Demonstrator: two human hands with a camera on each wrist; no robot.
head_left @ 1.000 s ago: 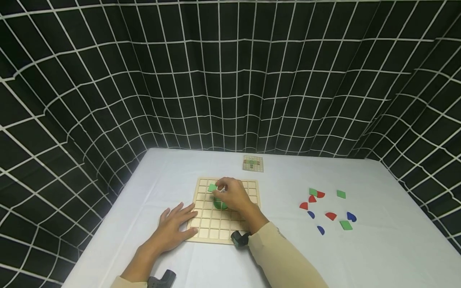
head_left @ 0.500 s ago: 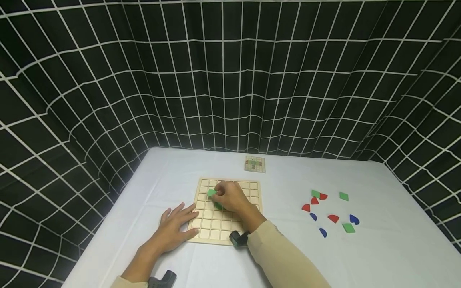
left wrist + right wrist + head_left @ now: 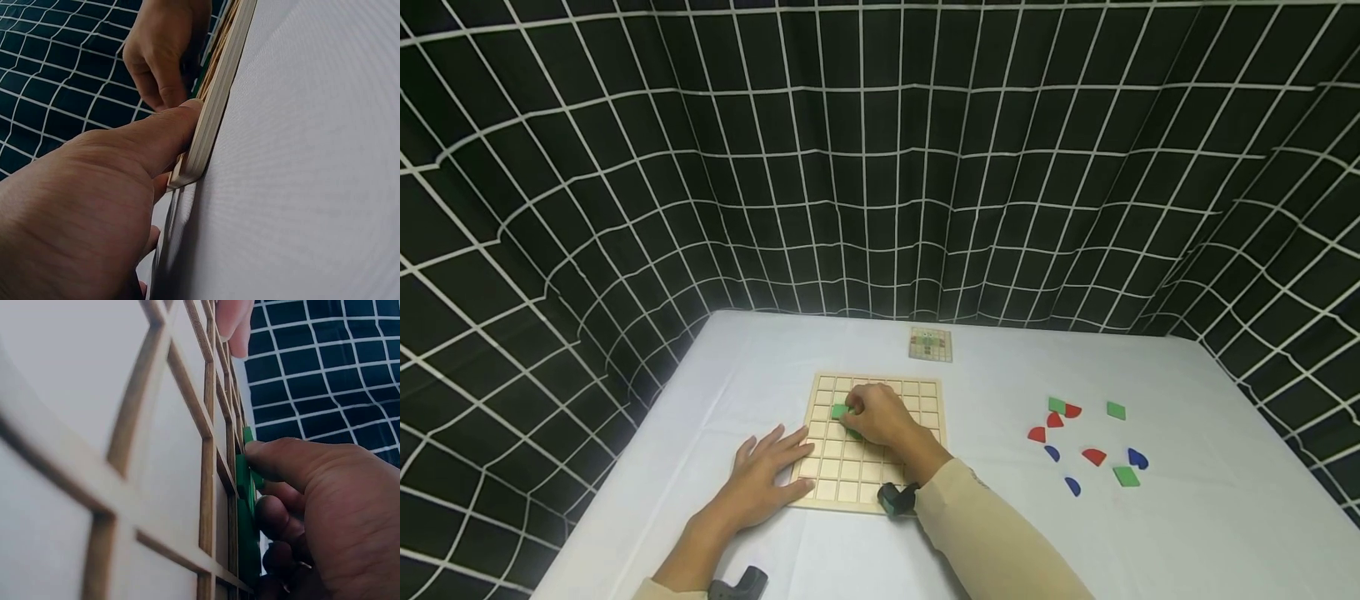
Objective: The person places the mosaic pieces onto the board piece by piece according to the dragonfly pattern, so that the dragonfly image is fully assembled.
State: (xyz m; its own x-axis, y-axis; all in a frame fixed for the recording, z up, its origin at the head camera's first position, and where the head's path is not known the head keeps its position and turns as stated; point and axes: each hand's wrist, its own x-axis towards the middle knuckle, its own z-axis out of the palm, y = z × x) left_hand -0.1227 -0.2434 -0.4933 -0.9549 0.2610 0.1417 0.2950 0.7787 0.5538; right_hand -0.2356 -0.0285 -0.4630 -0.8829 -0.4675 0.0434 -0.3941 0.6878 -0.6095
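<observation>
Pinching a green piece (image 3: 838,412) in the curled right grip (image 3: 878,413), at the upper-left cells of the wooden board (image 3: 829,467), presumably for fine control; resting the left grip (image 3: 765,477), with fingers spread, on its left edge, likely to steady it. Flat, bright green, straight-edged where visible, partly hidden by fingers.

Free lane: the white tablecloth (image 3: 988,417) strip between grid board (image 3: 827,469) and scattered red, green and blue pieces (image 3: 1093,457), but the right sleeve (image 3: 992,533) cuts its near end. Left hand (image 3: 762,482) blocks the board's left edge; right hand (image 3: 880,414) plus green tile (image 3: 838,412) obstruct mid-board. Beyond the flat card (image 3: 930,343), curtain (image 3: 880,183) limits reach.
</observation>
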